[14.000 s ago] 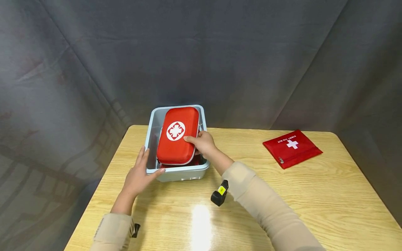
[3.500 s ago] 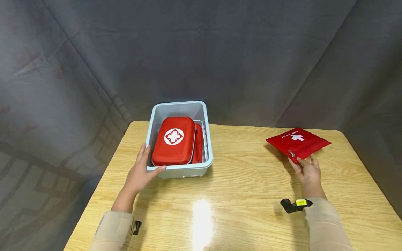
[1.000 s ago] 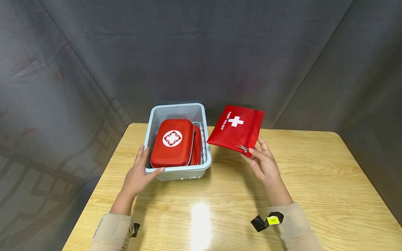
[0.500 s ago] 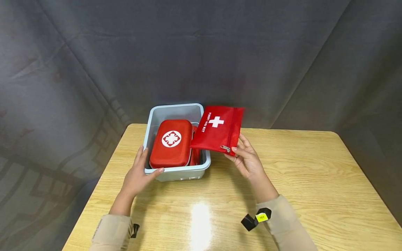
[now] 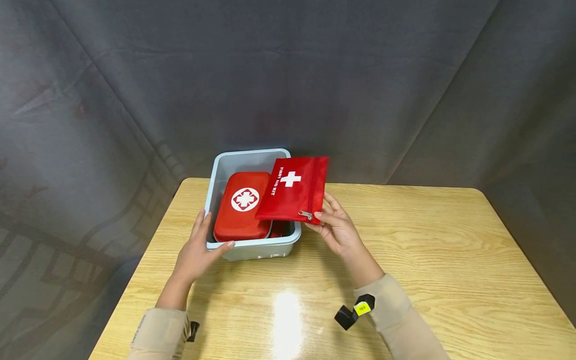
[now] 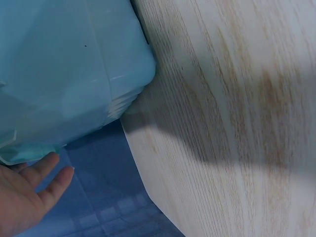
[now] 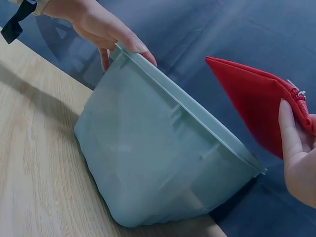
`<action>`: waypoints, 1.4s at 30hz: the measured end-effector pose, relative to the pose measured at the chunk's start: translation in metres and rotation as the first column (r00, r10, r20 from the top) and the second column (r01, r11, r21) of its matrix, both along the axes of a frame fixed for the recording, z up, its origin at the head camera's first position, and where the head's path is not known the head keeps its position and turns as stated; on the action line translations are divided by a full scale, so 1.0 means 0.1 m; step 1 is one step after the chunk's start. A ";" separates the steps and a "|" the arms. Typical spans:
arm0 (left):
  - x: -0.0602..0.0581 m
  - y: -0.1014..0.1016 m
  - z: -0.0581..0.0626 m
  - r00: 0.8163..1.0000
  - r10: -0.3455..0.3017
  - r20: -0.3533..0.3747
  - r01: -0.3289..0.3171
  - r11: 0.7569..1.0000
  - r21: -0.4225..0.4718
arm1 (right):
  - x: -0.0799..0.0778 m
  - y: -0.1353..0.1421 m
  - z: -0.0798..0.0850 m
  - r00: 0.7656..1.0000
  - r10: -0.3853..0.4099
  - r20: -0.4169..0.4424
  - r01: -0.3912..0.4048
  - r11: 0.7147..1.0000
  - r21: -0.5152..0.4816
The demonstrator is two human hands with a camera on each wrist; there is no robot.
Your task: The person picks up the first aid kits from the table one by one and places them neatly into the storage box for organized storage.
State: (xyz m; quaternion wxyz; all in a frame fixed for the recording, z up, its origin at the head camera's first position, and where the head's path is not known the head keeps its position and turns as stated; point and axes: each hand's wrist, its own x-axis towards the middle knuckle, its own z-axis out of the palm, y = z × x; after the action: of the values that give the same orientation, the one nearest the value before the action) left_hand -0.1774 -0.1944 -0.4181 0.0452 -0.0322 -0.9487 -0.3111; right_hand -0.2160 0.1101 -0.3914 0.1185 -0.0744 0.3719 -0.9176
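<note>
My right hand (image 5: 337,227) pinches the zipped corner of a flat red first-aid pouch (image 5: 297,192) with a white cross. In the head view the pouch overlaps the right part of a light blue plastic bin (image 5: 261,250); the right wrist view shows it raised above the rim (image 7: 207,121). My left hand (image 5: 195,255) rests at the bin's near left corner, fingers straight along the left side and thumb against the front rim. Inside the bin lies a red hard zip case (image 5: 243,220) with a white round emblem. Another red item (image 5: 280,229) beside it is mostly covered by the pouch.
The bin stands near the left back of a wooden table (image 5: 427,260). A dark grey cloth (image 5: 360,100) hangs behind the table and at its sides. A black wrist camera (image 5: 353,312) with a yellow label sits on the right sleeve.
Earlier, my right hand held the hard case over the bin, released it there, then took the pouch from the right. Since then the pouch has moved left over the bin. My left hand stays put.
</note>
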 end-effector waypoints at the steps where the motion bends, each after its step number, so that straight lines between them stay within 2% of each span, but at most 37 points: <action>1: 0.00 0.00 0.00 1.000 0.000 0.000 0.000 1.000 -0.001 | -0.01 -0.01 0.00 1.000 0.002 -0.001 -0.002 1.000 0.005; 19: -0.02 -0.02 -0.01 1.000 0.006 0.016 -0.006 1.000 -0.003 | -0.15 -0.34 0.08 0.997 0.076 0.013 -0.077 0.994 0.084; 32: -0.02 -0.01 -0.02 1.000 0.006 0.007 -0.006 1.000 0.001 | -0.19 -0.49 0.05 0.995 0.074 0.061 -0.081 0.988 0.131; 42: -0.02 -0.02 0.00 1.000 0.002 0.021 -0.002 1.000 -0.003 | -0.21 -0.59 0.08 0.995 0.057 0.081 -0.073 0.975 0.209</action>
State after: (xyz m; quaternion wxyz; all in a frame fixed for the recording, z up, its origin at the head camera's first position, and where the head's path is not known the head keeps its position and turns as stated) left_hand -0.1795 -0.1965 -0.4184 0.0357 -0.0281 -0.9496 -0.3101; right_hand -0.2372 0.0510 -0.3835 0.1697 -0.0392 0.4601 -0.8706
